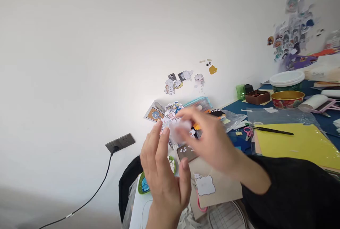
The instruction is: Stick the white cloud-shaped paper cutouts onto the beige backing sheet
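My left hand (pixel 164 172) is raised over the table's near left part, fingers stretched out and thumb apart, with nothing visible in it. Just to its right, my right hand (pixel 212 137) is bent with its fingertips close together, blurred by motion. A small whitish piece (pixel 183 130) shows at those fingertips; the smear hides its kind. Behind both hands lies a pile of cut-out paper stickers (pixel 172 110). Below the right hand, a white scalloped paper cut-out (pixel 205 185) rests on a beige sheet (pixel 225 183).
Black tweezers (pixel 273 130) lie on a yellow sheet (pixel 300 147) to the right, beside pink-handled scissors (pixel 248 132). Farther back stand a brown box (pixel 257 97), a round tin (pixel 287 99) and a white-lidded tub (pixel 287 78). A wall socket (pixel 120 143) holds a plugged-in cable.
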`<state>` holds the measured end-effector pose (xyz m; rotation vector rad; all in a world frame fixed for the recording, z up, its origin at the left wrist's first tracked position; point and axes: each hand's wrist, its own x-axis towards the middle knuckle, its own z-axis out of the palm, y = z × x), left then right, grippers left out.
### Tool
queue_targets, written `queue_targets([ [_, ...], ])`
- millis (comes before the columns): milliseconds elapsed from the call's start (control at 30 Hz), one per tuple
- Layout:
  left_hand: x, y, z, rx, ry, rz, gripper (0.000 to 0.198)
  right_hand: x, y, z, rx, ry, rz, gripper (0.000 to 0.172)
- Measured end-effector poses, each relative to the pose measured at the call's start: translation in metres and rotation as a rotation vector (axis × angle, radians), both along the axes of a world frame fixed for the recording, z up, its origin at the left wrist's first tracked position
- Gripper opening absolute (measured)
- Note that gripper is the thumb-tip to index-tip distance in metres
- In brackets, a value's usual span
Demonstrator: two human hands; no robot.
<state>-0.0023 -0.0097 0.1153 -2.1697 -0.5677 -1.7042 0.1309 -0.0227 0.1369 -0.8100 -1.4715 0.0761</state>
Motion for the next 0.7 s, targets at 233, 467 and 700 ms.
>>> queue_targets([
  [233, -0.001, -0.007, -0.006, -0.209, -0.167, -0.157, 0.059, -0.021, -0.032, 0.002, -0.451, 0.033, 0.740, 0.031],
  [467, 0.004, -0.013, 0.009, -0.666, -0.440, -0.432, 0.052, -0.003, -0.025, 0.009, -0.297, 0.137, 0.710, 0.040],
  [700, 0.019, -0.029, 0.007, -1.287, -0.336, -0.734, 0.063, -0.022, -0.004, -0.015, 0.234, -0.095, -0.037, 0.042],
])
